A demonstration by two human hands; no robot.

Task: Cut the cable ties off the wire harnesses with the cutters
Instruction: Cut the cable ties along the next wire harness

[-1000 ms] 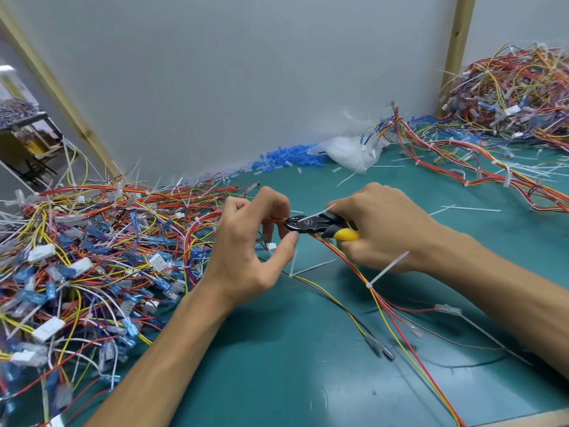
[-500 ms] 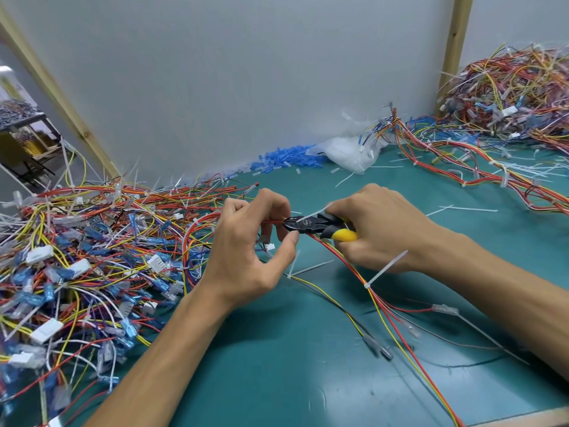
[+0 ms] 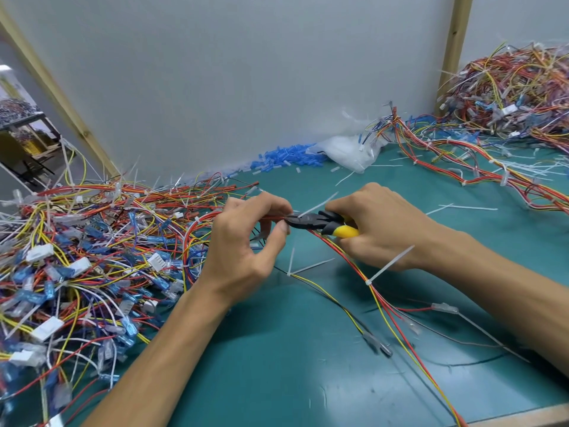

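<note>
Cutters stay on the harness, wire pile crowding the left hand.

At centre, the left hand pinches a red-wired harness while the right hand grips yellow-handled cutters, their nose at a white cable tie. A tangled heap lies at 9 o'clock on the green counter, another heap at 2 o'clock.

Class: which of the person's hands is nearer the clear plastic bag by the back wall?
Right. The right hand, gripping the cutters, lies in front of the plastic bag; the left hand lies farther off, to its front left.
</note>
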